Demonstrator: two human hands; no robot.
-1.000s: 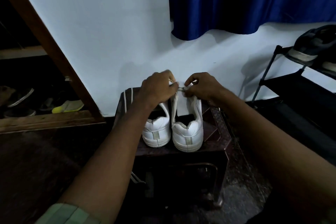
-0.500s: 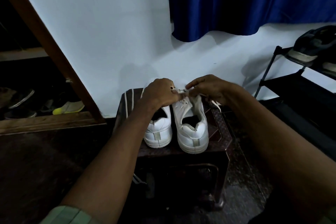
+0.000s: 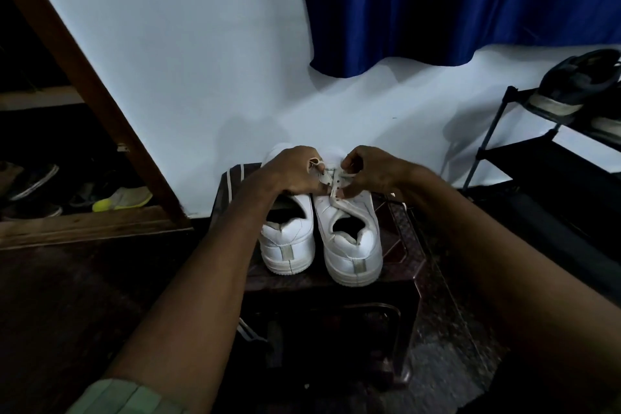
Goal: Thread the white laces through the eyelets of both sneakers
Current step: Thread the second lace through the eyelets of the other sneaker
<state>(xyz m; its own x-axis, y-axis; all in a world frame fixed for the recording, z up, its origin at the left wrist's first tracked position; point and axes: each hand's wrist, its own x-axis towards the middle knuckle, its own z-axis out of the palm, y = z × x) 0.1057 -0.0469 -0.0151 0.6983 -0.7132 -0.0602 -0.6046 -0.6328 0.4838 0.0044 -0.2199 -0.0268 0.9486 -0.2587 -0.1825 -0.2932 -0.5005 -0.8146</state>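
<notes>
Two white sneakers stand side by side, heels toward me, on a dark stool (image 3: 400,265). The left sneaker (image 3: 289,245) is partly covered by my left forearm. My left hand (image 3: 292,171) grips the left eyelet flap of the right sneaker (image 3: 349,239), fingers curled around it. My right hand (image 3: 366,171) pinches the white lace (image 3: 336,183) over that sneaker's eyelets. A loose lace end (image 3: 398,200) hangs off to the right behind my right wrist. The toes of both sneakers are hidden by my hands.
The stool stands against a pale wall (image 3: 201,60) under a blue curtain (image 3: 453,0). A black shoe rack (image 3: 544,158) with dark shoes (image 3: 571,84) stands at right. At left, a wooden frame (image 3: 84,77) borders a low shelf with more shoes (image 3: 121,200).
Both hands dropped lower onto the right sneaker and moved closer together. My right hand's fingers curled down onto the lace at the eyelets. The sneakers stayed in place.
</notes>
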